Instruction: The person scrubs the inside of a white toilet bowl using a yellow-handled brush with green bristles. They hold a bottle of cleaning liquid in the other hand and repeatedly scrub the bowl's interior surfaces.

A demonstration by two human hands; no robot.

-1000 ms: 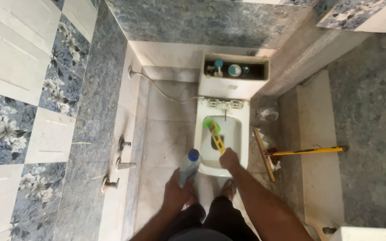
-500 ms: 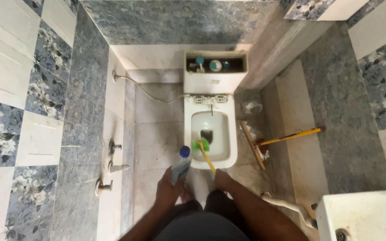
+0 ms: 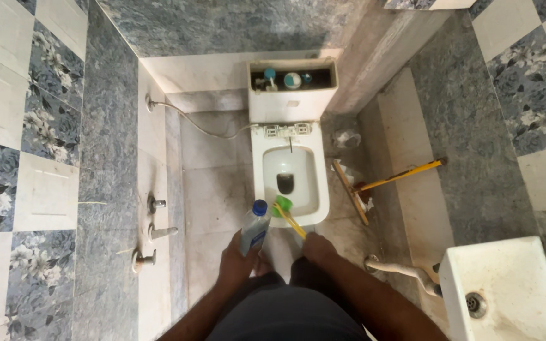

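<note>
— Where do we have the toilet brush [image 3: 287, 215]?

— Our right hand [image 3: 319, 246] is clamped on its yellow handle, and the green head rests at the near rim of the white toilet bowl [image 3: 291, 180], toward its left side.

— And our other hand?

— Our left hand [image 3: 238, 262] is wrapped around a clear bottle [image 3: 254, 229] with a blue cap, held upright just left of the bowl.

— What lies around us?

— The open cistern [image 3: 292, 88] behind the bowl, a yellow-handled floor wiper [image 3: 374, 184] on the floor to the right, a white basin [image 3: 507, 290] at the lower right, and taps [image 3: 153, 227] on the left wall.
</note>
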